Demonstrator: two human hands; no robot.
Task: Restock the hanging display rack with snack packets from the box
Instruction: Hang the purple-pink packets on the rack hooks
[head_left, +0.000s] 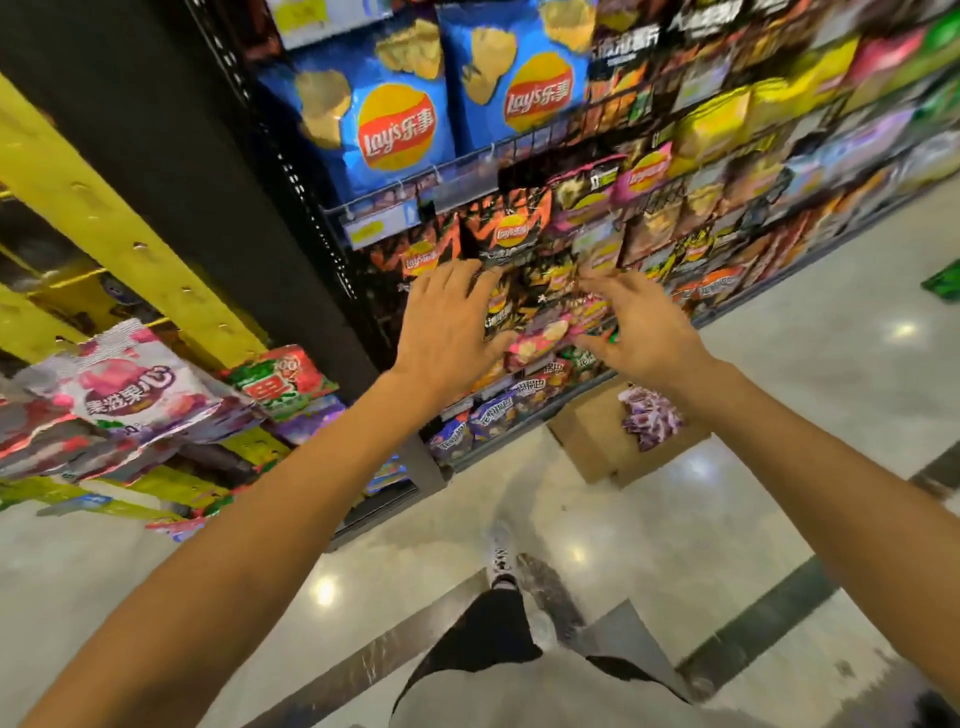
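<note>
Glossy pale shop floor (779, 415) runs beneath a tall wire display rack (467, 166) crowded with crisp bags, large blue ones on the upper tier and dark orange-and-black ones below. Both bare arms reach up and forward to the middle tier. The left hand (447, 327) has its fingers spread and nearly straight, laid against the dark packets, thumb towards a small pink-and-yellow foil snack packet (535, 343) that sits between the two hands. The right hand (639, 332) has its fingers loosely curled at that packet's right edge; motion blur hides whether either hand truly pinches it, so I cannot tell. The packet lies directly ahead of both hands, about equally near each, its long axis tilted up to the right, seemingly pressed towards the hanging row. An open brown cardboard box (587, 441) stands on the floor at the rack's foot, below the right wrist, with purple packets (649, 415) showing at its right side.
</note>
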